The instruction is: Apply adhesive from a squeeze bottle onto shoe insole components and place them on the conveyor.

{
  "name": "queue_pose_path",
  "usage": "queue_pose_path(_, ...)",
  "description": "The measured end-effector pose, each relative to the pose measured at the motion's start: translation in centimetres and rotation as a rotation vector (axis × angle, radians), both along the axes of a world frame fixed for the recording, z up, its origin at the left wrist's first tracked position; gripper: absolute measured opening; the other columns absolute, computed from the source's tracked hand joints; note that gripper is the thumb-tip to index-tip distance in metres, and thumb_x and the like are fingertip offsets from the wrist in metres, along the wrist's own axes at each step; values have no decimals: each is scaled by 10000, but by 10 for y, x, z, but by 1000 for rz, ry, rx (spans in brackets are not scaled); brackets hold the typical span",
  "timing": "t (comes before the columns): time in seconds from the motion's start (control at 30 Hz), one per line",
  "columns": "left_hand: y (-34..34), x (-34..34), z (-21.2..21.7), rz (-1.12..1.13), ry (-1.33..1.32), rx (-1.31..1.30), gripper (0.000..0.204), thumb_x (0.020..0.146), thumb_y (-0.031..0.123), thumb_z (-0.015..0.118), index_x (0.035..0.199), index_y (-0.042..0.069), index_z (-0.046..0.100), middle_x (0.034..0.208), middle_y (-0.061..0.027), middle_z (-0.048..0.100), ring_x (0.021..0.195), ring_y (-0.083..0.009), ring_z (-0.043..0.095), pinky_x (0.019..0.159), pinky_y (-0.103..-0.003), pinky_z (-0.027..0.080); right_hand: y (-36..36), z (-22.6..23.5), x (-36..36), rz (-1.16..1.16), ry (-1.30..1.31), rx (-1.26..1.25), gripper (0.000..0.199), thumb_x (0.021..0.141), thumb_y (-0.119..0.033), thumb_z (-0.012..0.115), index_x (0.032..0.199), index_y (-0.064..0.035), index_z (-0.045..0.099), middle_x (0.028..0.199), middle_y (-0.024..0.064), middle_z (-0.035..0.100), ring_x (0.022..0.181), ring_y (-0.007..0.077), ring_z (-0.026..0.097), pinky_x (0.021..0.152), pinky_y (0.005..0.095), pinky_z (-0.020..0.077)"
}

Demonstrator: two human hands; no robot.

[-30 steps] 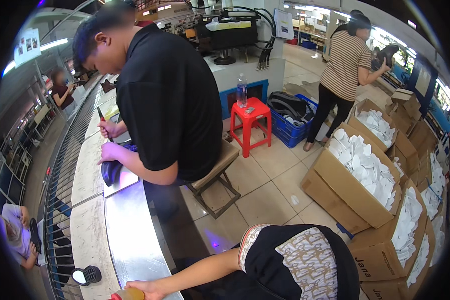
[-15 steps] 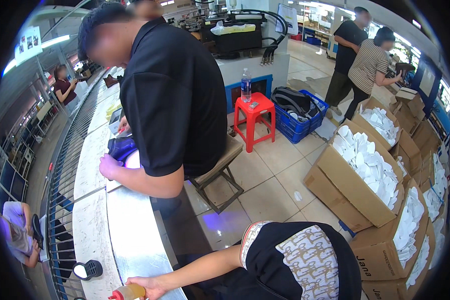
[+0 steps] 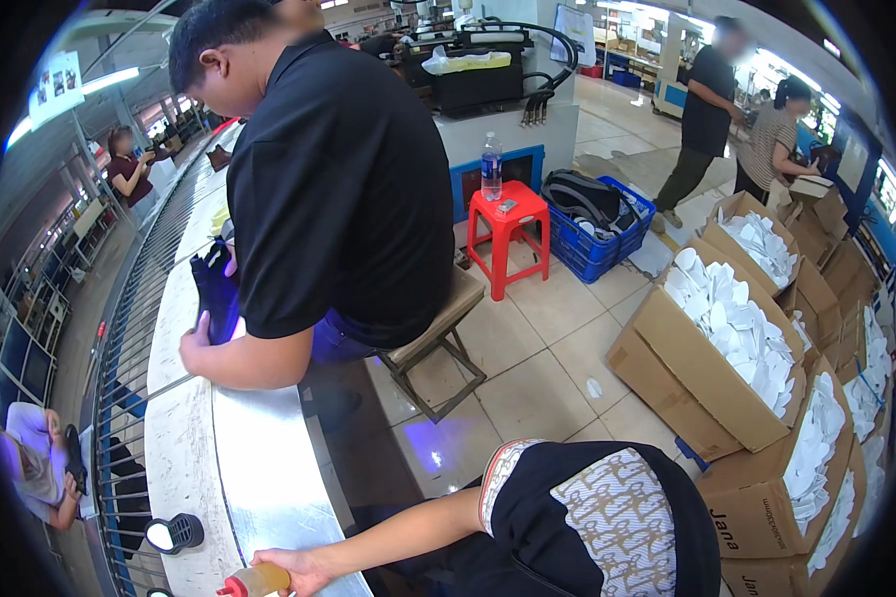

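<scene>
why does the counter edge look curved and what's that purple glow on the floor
Head view: the fisheye lens bends the steel counter edge and the roller rail toward the dark round rim; a violet light patch glares off the floor tiles under the stool; overhead strip lights leave soft shadows; the hand on the amber bottle is cropped at the lower edge.

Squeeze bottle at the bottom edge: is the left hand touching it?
Touching. The head view shows the left hand wrapped around one end of the amber squeeze bottle, with no gap between them, above the metal bench.
</scene>
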State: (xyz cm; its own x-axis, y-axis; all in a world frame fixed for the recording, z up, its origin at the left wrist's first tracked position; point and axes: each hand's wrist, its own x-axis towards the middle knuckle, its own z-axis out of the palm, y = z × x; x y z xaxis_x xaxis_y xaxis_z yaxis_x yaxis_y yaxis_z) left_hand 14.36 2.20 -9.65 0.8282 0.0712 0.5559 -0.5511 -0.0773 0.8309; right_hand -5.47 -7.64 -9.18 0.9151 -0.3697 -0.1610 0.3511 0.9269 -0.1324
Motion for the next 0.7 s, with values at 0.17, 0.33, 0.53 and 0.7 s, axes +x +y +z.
queue_pose_path(0.17,3,-21,13,11,14,85,518,691,384,797,470,6,520,425,-81,460,401,-191,380,450,-388,401,6,5,-9,-56,-12,-58,359,806,-454,476,904,-109,494,734,20,385,557,117,361,743,352,372)
queue_pose_path(0.33,6,-21,16,-79,111,-65,529,831,315,686,453,7,482,422,-73,432,407,-178,368,428,-358,383,16,11,-10,-68,15,-69,319,804,-438,496,854,-123,500,712,9,395,542,111,378,690,325,398)
queue_pose_path(0.53,6,-8,7,11,83,44,482,893,306,595,525,9,504,461,-64,449,434,-192,411,440,-373,386,14,10,-10,-71,-18,-63,320,839,-437,478,916,-129,522,759,12,461,548,117,381,708,349,428)
queue_pose_path(0.7,7,-1,4,-33,137,88,367,914,295,559,697,-1,554,593,-84,525,511,-192,478,496,-355,422,16,13,-14,-102,-36,-101,309,838,-433,498,914,-133,512,804,7,482,558,120,380,723,362,439)
